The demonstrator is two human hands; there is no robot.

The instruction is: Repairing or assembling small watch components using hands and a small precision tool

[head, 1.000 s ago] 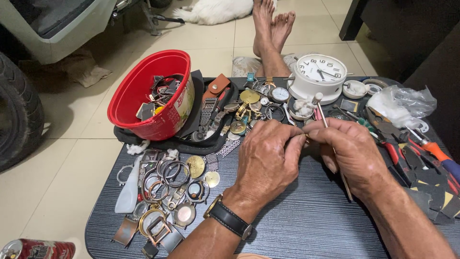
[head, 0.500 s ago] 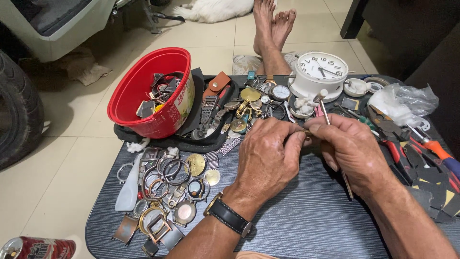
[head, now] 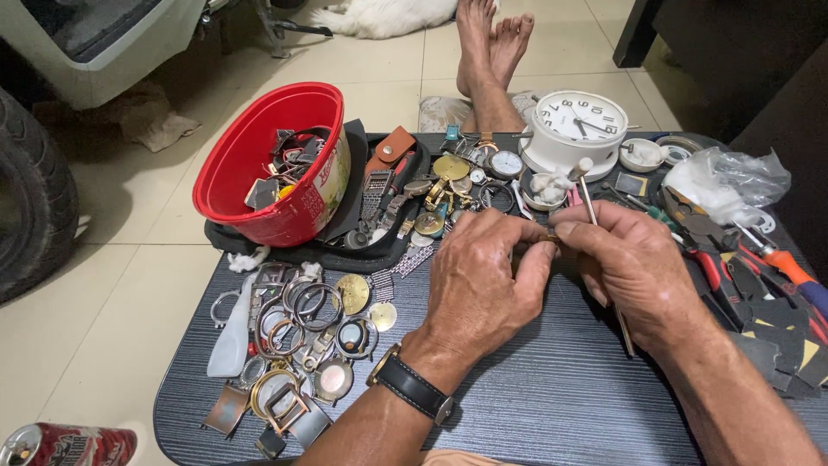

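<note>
**Caller:** Barely anything has shifted since a second ago. Both hands sit in the same spot at the middle of the tabletop [head: 552, 406], the fingers only a touch tighter together.

**Analyst:** So the fine work goes on in place. What's the left hand [head: 483, 280] doing?

**Caller:** Curled nearly closed, thumb and forefinger pinching a small part [head: 548, 239] at its 2 o'clock. It's too tiny and too covered to name. A black-strapped wristwatch [head: 412, 387] sits on that wrist at 7 o'clock.

**Analyst:** And the right hand [head: 634, 267]?

**Caller:** Also closed down, fingertips meeting the same small part, and gripping a thin metal tool [head: 589, 200] that pokes up toward 12 and runs out under the palm.

**Analyst:** Around them?

**Caller:** At 9 o'clock, a scatter of watch cases and rings [head: 302, 336]. At 3 o'clock, pliers with red handles [head: 720, 276]. Farther off at 10 o'clock, a red bowl [head: 259, 155] of parts on a black tray [head: 362, 250]. At 12 o'clock, a white alarm clock [head: 576, 125], with bare feet [head: 492, 43] on the floor beyond.
</note>
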